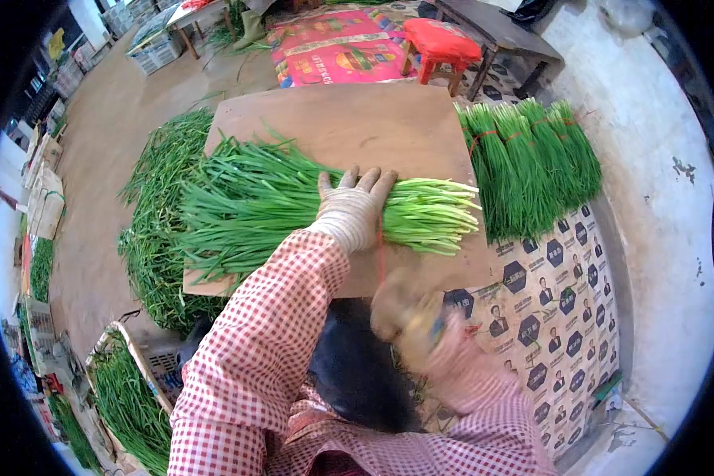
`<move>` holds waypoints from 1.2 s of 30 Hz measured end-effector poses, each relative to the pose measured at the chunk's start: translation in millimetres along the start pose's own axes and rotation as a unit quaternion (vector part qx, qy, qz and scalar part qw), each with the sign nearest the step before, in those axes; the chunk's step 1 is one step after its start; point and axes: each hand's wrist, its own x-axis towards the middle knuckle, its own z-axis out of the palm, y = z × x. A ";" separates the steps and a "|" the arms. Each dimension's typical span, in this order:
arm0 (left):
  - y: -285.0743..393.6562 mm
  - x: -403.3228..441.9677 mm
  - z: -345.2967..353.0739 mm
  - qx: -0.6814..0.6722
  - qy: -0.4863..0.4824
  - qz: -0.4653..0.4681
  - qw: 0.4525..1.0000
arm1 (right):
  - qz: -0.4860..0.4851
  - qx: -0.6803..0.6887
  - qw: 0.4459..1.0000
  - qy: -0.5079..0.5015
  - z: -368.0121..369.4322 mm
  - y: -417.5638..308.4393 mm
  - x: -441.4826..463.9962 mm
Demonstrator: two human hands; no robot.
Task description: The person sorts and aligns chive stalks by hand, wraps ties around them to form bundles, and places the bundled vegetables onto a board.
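Observation:
A bunch of green garlic chives (pixel 270 190) lies across a brown board, its pale stem ends (pixel 436 210) pointing right. My left hand (pixel 353 208), in a dirty glove with a pale wrapping, presses on the bunch, its fingers reaching over to the far side. A thin red tie (pixel 381 258) runs from the bunch beside that hand down toward my right hand (pixel 411 313). Motion blurs the right hand, which looks closed at the tie's lower end, just off the board's near edge.
The board (pixel 333 115) has tied chive bunches (pixel 531 159) to its right on printed sheeting. Loose chives (pixel 163 214) are heaped on its left. A crate of greens (pixel 127 389) stands lower left. Beyond are a red-topped stool (pixel 443 41) and a dark bench (pixel 500 36); a white wall (pixel 642 143) bounds the right.

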 end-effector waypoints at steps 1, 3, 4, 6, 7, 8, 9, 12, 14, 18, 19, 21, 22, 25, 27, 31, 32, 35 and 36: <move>0.2 0.7 2.6 0.010 0.009 -0.002 1.000 | -0.093 -0.077 0.992 0.023 -6.5 33.9 5.8; 2.0 -3.3 0.1 0.009 0.011 -0.001 1.000 | -0.263 -0.249 0.925 0.119 -10.8 83.3 16.4; 2.6 -3.8 -6.5 0.019 -0.006 0.001 1.000 | -0.188 -0.242 0.947 0.093 -19.4 94.2 20.8; 2.3 -2.3 -8.4 0.028 -0.010 0.007 1.000 | -0.122 -0.234 0.962 0.073 -17.8 74.0 21.8; 3.0 -2.4 -14.3 0.032 -0.001 0.009 0.999 | -0.044 -0.139 0.988 0.045 -13.6 55.3 18.2; 2.9 -4.6 -17.8 0.030 -0.003 0.016 0.999 | 0.040 -0.042 0.998 0.013 -8.6 37.4 12.4; 2.1 -10.2 -18.5 0.025 -0.009 0.018 0.999 | -0.002 0.007 1.000 -0.016 -4.1 22.3 4.0; 1.8 -17.3 -35.1 0.044 -0.027 0.027 0.998 | -0.150 -0.082 0.985 -0.008 3.4 -59.9 -10.5; 7.9 -32.3 -61.1 0.067 -0.039 0.047 0.996 | -0.241 -0.111 0.964 -0.011 -27.7 -81.0 20.6; 0.3 -55.5 -86.4 0.144 -0.034 0.078 0.986 | -0.314 0.242 0.914 -0.083 -40.8 -130.7 51.1; -2.3 -55.2 -78.6 0.144 -0.034 0.079 0.986 | -0.325 0.281 0.903 0.001 -47.9 -128.9 62.1; -7.9 -51.0 -54.5 0.094 -0.050 0.068 0.992 | -0.295 0.239 0.925 0.007 -93.8 -84.6 113.4; -8.9 -48.3 -47.4 0.084 -0.047 0.061 0.993 | -0.192 0.207 0.953 0.109 -95.4 -62.4 126.8; -13.9 -38.6 -43.8 0.085 -0.070 0.090 0.990 | -0.071 0.060 0.983 0.156 -73.6 -71.9 110.7; -15.3 -34.4 -46.1 0.079 -0.076 0.094 0.990 | -0.052 -0.051 0.993 0.097 -68.9 -81.1 105.8; -21.2 -37.5 -29.5 0.150 0.095 0.107 0.978 | 0.021 -0.695 0.716 -0.066 -40.4 -108.9 86.9; -19.3 -45.4 -26.6 0.146 0.169 0.112 0.968 | 0.066 -0.681 0.724 -0.089 -43.5 -110.7 94.9; -11.1 -82.6 -10.5 0.040 0.338 0.147 0.929 | 0.115 -0.656 0.739 -0.105 -64.7 -105.3 107.7; -4.5 -98.6 2.0 -0.094 0.266 0.110 0.953 | 0.176 -0.484 0.845 -0.141 -68.3 -101.8 102.8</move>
